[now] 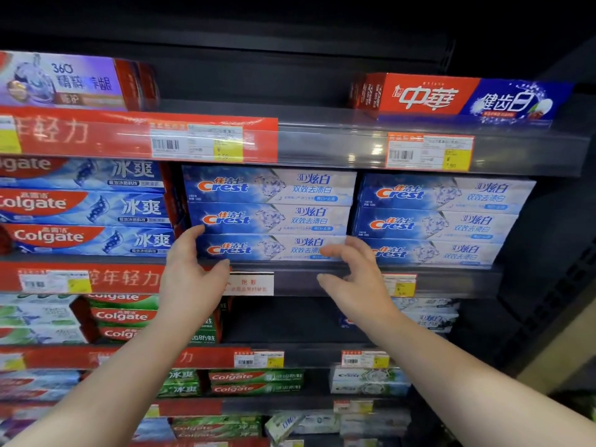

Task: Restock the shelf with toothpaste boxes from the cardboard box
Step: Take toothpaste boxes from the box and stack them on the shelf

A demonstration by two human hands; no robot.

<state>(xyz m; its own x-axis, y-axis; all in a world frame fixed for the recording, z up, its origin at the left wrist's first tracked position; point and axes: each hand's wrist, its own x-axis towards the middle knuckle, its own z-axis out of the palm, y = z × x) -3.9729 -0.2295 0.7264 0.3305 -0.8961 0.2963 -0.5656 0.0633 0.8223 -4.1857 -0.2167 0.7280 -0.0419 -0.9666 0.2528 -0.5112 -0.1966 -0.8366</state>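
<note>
Head camera, looking up a shop aisle: my two bare forearms rise from the bottom of the frame toward a shelf [306, 280] of toothpaste. I see the left hand [190, 275] at the left end of the lowest Crest box [267, 248], its fingers [195, 235] apart and gently curved against that end. The thumb lies along the shelf's front edge just below the box. The right hand [358, 285] is at the box's right end, its fingers spread and blurred; I cannot tell whether they touch the carton.

That box lies flat at the bottom of a three-high Crest stack [271, 201]. A second Crest stack [438, 221] sits just beside it on the right, with Colgate boxes [84, 204] stacked on the left. On the shelf above, a red-and-blue box [458, 98] and a purple box [64, 79] stand well apart.
</note>
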